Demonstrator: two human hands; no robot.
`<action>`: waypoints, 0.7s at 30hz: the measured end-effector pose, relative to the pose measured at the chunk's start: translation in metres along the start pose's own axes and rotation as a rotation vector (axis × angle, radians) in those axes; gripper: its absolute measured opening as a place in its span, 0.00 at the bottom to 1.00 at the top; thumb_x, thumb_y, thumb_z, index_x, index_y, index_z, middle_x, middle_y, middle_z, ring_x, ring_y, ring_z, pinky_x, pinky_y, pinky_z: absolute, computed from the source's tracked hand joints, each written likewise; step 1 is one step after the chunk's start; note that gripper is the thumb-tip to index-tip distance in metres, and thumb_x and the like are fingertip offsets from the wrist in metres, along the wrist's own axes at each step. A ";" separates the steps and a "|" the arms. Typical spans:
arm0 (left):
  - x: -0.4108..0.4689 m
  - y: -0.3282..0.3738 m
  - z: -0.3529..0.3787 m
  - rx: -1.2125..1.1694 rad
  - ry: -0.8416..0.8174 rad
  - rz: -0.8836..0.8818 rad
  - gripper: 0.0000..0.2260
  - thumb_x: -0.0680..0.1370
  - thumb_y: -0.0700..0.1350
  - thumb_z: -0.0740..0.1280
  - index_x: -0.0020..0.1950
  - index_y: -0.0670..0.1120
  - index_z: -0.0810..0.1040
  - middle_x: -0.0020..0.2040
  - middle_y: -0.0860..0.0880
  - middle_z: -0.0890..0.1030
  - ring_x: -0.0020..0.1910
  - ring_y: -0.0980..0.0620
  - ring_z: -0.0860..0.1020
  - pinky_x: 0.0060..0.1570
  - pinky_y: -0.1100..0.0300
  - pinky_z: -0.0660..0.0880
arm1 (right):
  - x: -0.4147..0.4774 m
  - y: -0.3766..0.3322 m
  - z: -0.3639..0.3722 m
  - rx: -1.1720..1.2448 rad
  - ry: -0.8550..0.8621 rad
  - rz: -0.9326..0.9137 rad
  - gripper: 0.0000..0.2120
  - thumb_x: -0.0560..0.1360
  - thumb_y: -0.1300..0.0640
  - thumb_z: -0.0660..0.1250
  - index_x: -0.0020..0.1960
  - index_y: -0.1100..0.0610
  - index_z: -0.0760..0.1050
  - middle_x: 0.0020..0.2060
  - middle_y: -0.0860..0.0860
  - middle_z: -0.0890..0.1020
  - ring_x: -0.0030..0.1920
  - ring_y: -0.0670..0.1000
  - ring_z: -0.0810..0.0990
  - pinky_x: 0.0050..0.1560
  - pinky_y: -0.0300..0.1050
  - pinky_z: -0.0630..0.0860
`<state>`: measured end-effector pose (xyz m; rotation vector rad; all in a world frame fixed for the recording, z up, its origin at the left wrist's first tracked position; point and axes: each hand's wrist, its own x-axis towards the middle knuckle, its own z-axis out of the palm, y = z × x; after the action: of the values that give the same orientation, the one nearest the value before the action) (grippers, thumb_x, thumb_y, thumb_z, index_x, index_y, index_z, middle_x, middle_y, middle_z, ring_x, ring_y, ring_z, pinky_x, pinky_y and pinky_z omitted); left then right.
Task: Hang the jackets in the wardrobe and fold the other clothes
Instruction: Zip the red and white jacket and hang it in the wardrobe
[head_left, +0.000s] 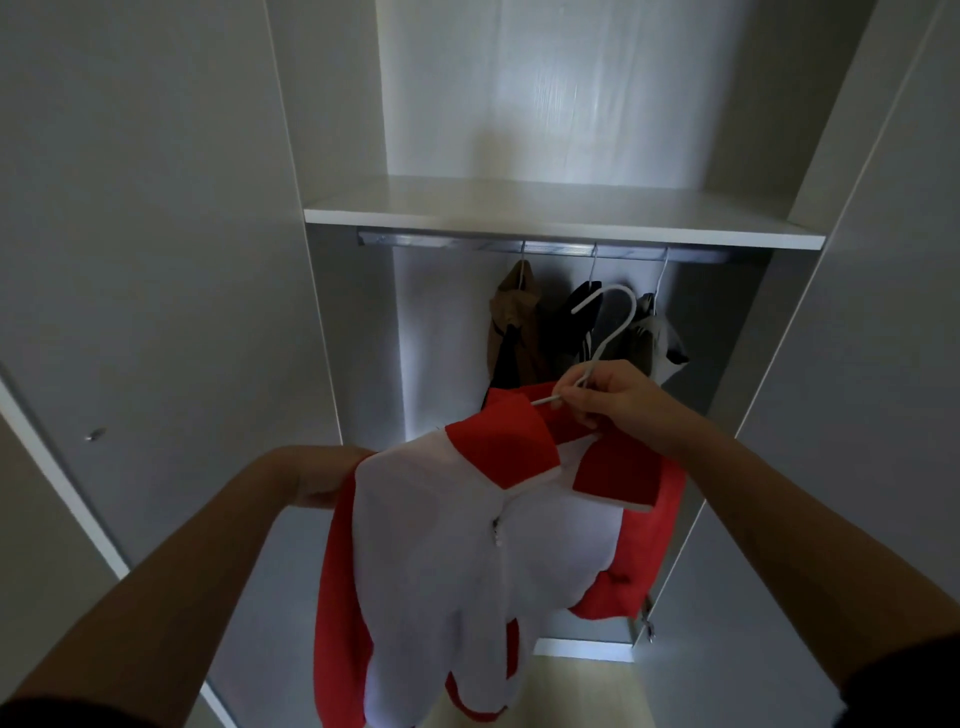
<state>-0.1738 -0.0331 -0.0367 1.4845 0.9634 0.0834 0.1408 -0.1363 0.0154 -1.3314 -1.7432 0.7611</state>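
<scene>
Red-and-white jacket (467, 545) is being held up on a white hanger (588, 300) in front of the open wardrobe (769, 332). It is below the rail (441, 241) and not touching it. The hanger neck is being pinched by the right hand (608, 400), fingers curled tight round the wire just above the red collar. The hook is being pointed up, its open end to the left, below the right half of the rail.

The jacket's left shoulder is being touched by the left hand (332, 478). Its fingers are being hidden by the fabric, so whether it is gripping cannot be told. The jacket front is being shown to the camera: white chest, zip down the middle, red collar, red sleeves hanging loose.

Three garments are being carried by the rail, all on wire hooks towards its right end: a brown jacket (519, 322), a black one (576, 312) beside it, and a grey one (660, 338) nearest the right end. The black and grey ones are being partly covered by the hook.

A white shelf (545, 208) is being seen just above the rail. Both doors are being kept open; a small knob (96, 434) is being shown on the left door (156, 260). A strip of pale floor (571, 691) is being seen under the hem.
</scene>
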 end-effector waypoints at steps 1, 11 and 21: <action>0.002 0.000 0.000 0.047 -0.019 0.027 0.11 0.81 0.34 0.56 0.50 0.42 0.78 0.44 0.47 0.84 0.42 0.51 0.82 0.42 0.61 0.78 | 0.000 0.001 -0.002 -0.004 0.002 0.001 0.09 0.79 0.63 0.61 0.44 0.64 0.78 0.26 0.51 0.73 0.29 0.47 0.70 0.35 0.36 0.68; -0.005 0.033 0.008 0.191 0.322 0.539 0.15 0.81 0.49 0.58 0.37 0.45 0.72 0.30 0.56 0.72 0.30 0.60 0.71 0.35 0.71 0.70 | -0.008 0.015 -0.010 0.062 -0.051 0.163 0.10 0.79 0.64 0.62 0.40 0.61 0.78 0.24 0.48 0.69 0.25 0.45 0.64 0.27 0.36 0.63; -0.014 0.036 0.021 1.098 0.956 0.857 0.20 0.78 0.56 0.50 0.36 0.45 0.70 0.29 0.53 0.68 0.26 0.51 0.68 0.30 0.60 0.65 | -0.010 0.001 -0.007 0.151 0.034 0.169 0.17 0.79 0.64 0.62 0.34 0.52 0.80 0.23 0.48 0.67 0.24 0.45 0.62 0.24 0.36 0.60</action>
<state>-0.1525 -0.0528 -0.0039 2.9383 1.0617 1.1126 0.1484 -0.1457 0.0156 -1.3918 -1.5287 0.9403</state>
